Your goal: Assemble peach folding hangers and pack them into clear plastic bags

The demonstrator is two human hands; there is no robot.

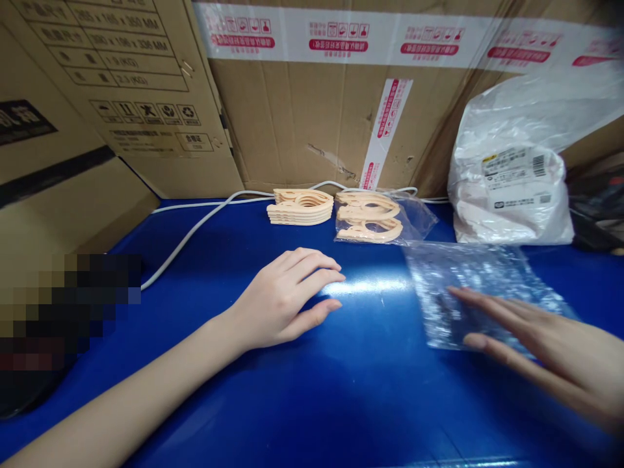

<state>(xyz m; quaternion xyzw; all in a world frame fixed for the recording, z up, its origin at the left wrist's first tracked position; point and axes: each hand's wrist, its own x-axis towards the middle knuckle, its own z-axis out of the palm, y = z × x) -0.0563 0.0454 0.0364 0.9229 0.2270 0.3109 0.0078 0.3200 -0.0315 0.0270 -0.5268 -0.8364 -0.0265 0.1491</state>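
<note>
My left hand (pixel 287 299) is over the middle of the blue table with its fingers apart and nothing in them. My right hand (pixel 556 351), a little blurred, hovers over or touches a flat clear plastic bag (pixel 439 312); which of the two I cannot tell. Its fingers are stretched out, and the thumb stands apart from them. Beyond my left hand lies a neat stack of beige curved plastic pieces that look like folded hangers (pixel 302 214). To its right, more of these beige pieces (pixel 373 231) lie inside a clear bag.
A white plastic parcel (pixel 511 188) with a label stands at the back right. Cardboard boxes (pixel 292 117) wall off the back and left. A white cable (pixel 190 237) runs along the rear of the blue table (pixel 312 403). A pixelated dark object lies at the left.
</note>
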